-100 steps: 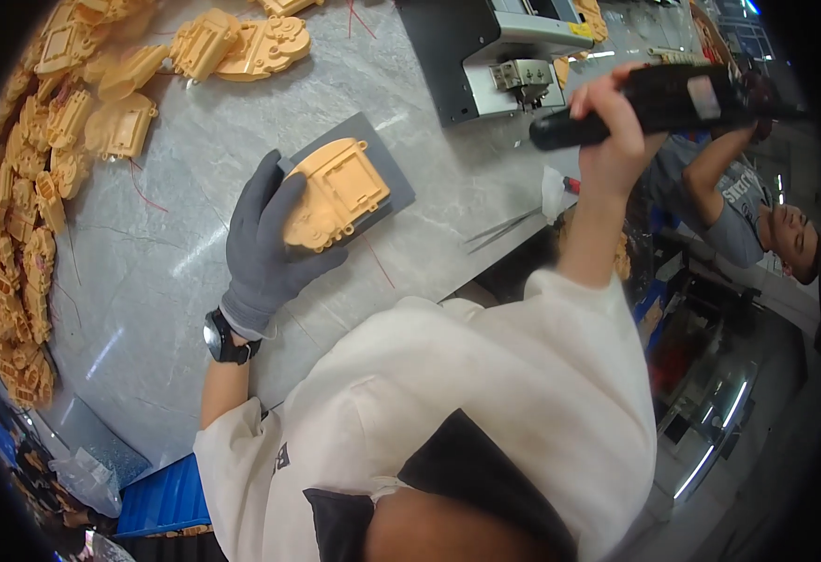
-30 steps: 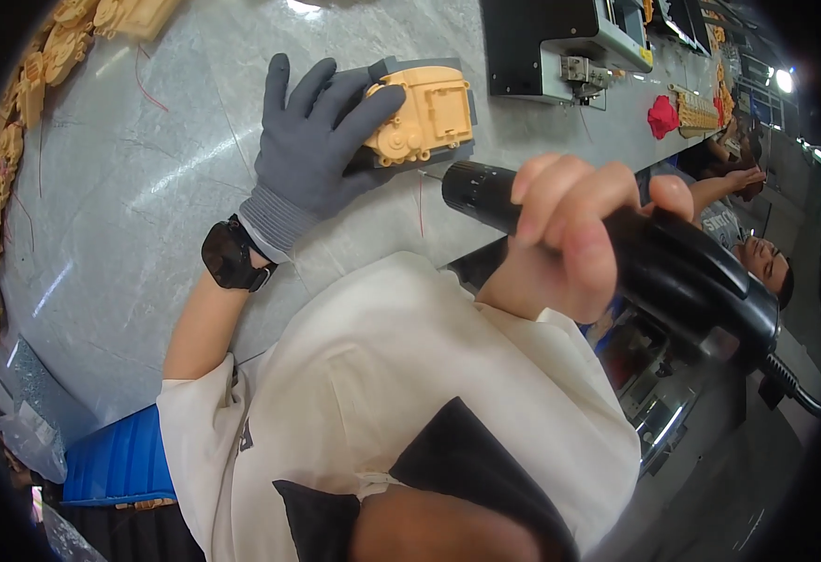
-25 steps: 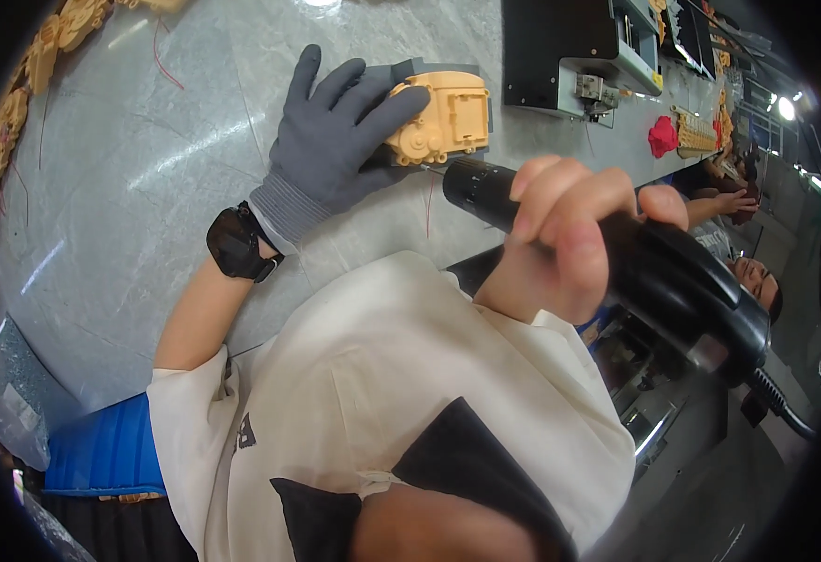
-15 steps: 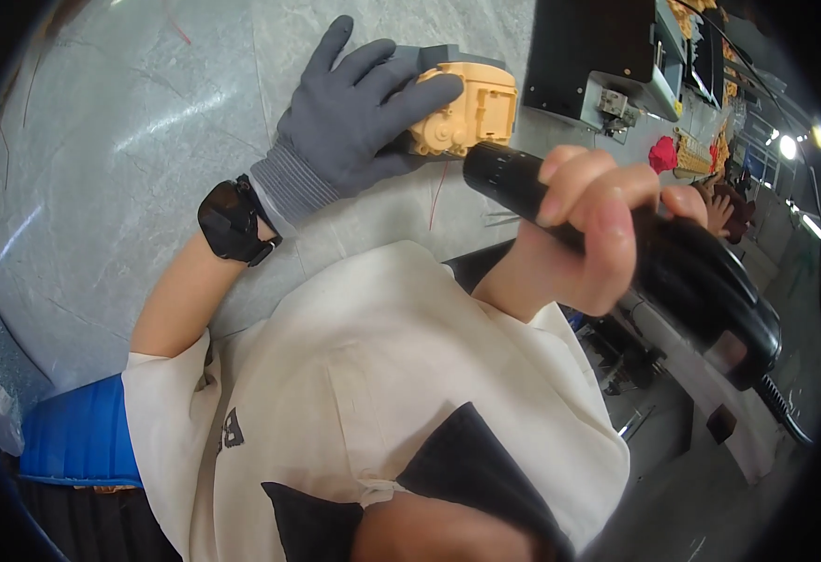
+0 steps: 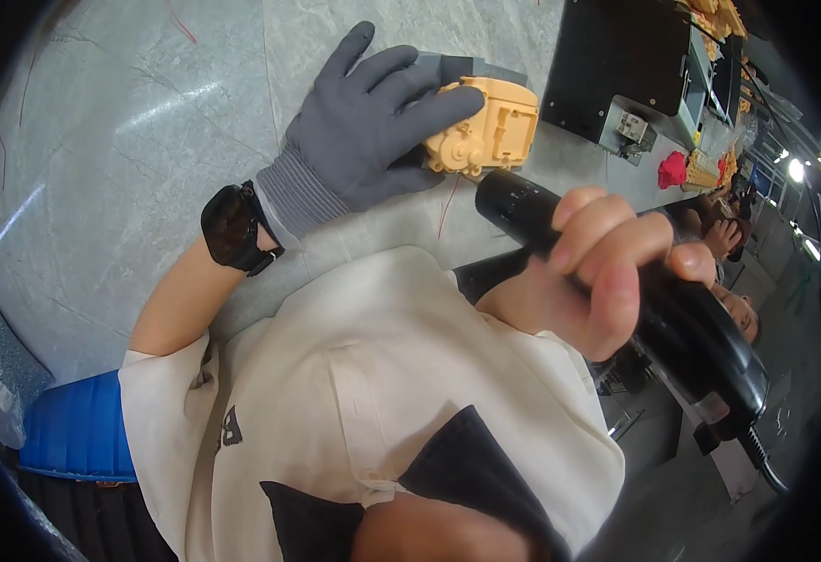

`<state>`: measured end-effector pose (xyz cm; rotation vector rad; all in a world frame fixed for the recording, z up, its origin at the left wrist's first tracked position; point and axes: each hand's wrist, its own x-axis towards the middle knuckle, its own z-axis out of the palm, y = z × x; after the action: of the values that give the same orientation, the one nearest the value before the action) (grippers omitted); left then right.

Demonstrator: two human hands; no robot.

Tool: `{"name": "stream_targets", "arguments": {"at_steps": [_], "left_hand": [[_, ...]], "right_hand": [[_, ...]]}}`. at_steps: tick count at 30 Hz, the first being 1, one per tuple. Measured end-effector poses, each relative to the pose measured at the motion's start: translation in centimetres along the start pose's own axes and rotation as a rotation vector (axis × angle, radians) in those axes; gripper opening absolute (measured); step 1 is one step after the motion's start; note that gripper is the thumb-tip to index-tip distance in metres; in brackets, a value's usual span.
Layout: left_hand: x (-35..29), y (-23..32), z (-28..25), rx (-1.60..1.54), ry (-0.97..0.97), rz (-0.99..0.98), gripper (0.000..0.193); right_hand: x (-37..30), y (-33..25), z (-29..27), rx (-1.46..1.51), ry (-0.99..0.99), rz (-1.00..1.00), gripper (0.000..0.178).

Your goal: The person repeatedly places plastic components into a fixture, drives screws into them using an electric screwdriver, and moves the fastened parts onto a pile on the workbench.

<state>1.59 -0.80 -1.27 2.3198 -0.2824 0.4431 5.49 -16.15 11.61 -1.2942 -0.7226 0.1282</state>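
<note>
My left hand [image 5: 354, 131], in a grey knitted glove, lies over an orange-yellow moulded plastic housing [image 5: 506, 122]. A finger and the thumb bear on its left side, while other fingers stretch away. Behind the housing shows a grey block [image 5: 448, 67], partly covered by hand and housing. Bare fingers of my right hand [image 5: 607, 262] wrap round a black corded electric screwdriver [image 5: 701, 347], which slants from lower right up to the housing's lower edge. Its nose is close to the housing; the tip is hidden, so contact cannot be told.
A black machine box [image 5: 607, 75] with a small metal fitting stands right of the housing. Beyond it are a red item [image 5: 673, 170], more orange parts [image 5: 718, 17] and another person's hand [image 5: 721, 239]. A blue bin [image 5: 78, 431] is at lower left. Thin red wire [image 5: 448, 208] lies on the grey tabletop [image 5: 176, 169].
The housing, my left hand and the machine box appear slightly lower and farther right. My right hand and the screwdriver sit a little lower. Both grips stay the same.
</note>
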Motion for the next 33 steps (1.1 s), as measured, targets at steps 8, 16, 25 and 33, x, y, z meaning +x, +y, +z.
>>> {"name": "stream_targets", "arguments": {"at_steps": [8,16,25,33], "left_hand": [[0.1,0.0,-0.2,0.021,0.024,0.014,0.071],[0.0,0.3,0.0,-0.112,-0.044,0.003,0.069],[0.5,0.5,-1.3,-0.121,-0.078,0.038,0.066],[1.2,0.9,-0.6,-0.068,-0.094,0.007,0.079]], "right_hand": [[0.7,0.7,1.2,-0.180,0.059,0.011,0.035],[0.3,1.1,0.7,-0.123,-0.049,0.007,0.039],[1.1,-0.2,-4.1,0.028,0.141,-0.169,0.035],[4.8,0.0,-15.0,-0.559,0.776,-0.161,0.005]]}}
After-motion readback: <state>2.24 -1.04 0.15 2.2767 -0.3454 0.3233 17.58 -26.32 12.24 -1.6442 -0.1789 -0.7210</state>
